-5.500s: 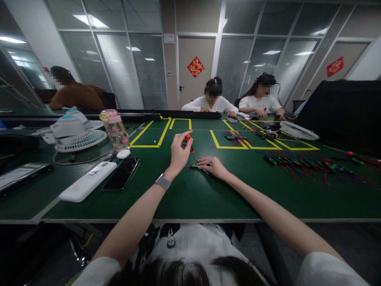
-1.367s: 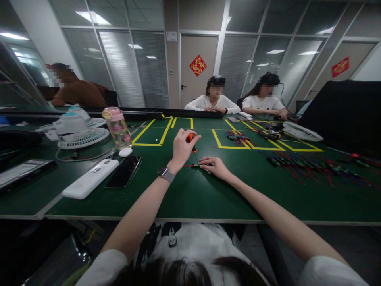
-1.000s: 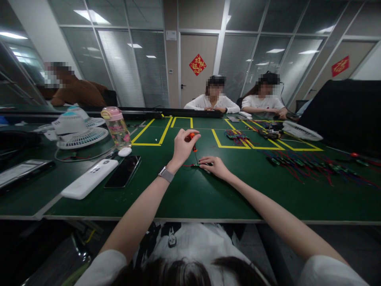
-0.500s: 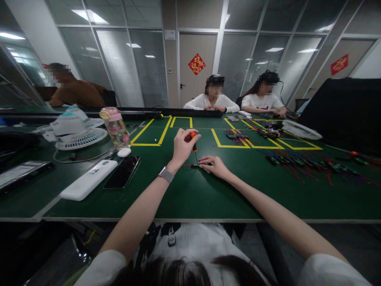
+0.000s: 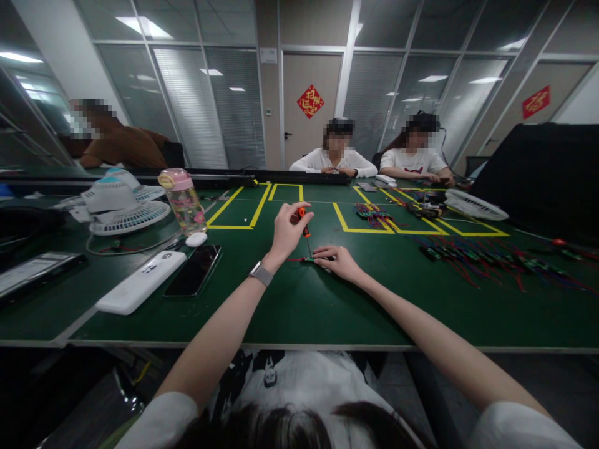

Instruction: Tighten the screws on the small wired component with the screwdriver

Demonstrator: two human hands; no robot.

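My left hand (image 5: pixel 285 232) is raised over the green table (image 5: pixel 304 299), fingers pinched round the orange-and-black handle of a small screwdriver (image 5: pixel 304 229) held upright, tip down. The tip meets a small green circuit board with red wires (image 5: pixel 309 259) lying on the table. My right hand (image 5: pixel 337 260) lies on that board's right end, fingers pressed down holding it still. A watch sits on my left wrist.
At the left lie a black phone (image 5: pixel 194 269), a white power bank (image 5: pixel 140 282), a white mouse (image 5: pixel 196 239), a pink-capped bottle (image 5: pixel 184 201) and a white fan (image 5: pixel 126 209). Several wired boards (image 5: pixel 472 255) spread at the right. Two people sit across, another at far left.
Hardly anything has moved. My left hand stays on the screwdriver with small finger shifts on the handle, and my right hand keeps pressing the board.
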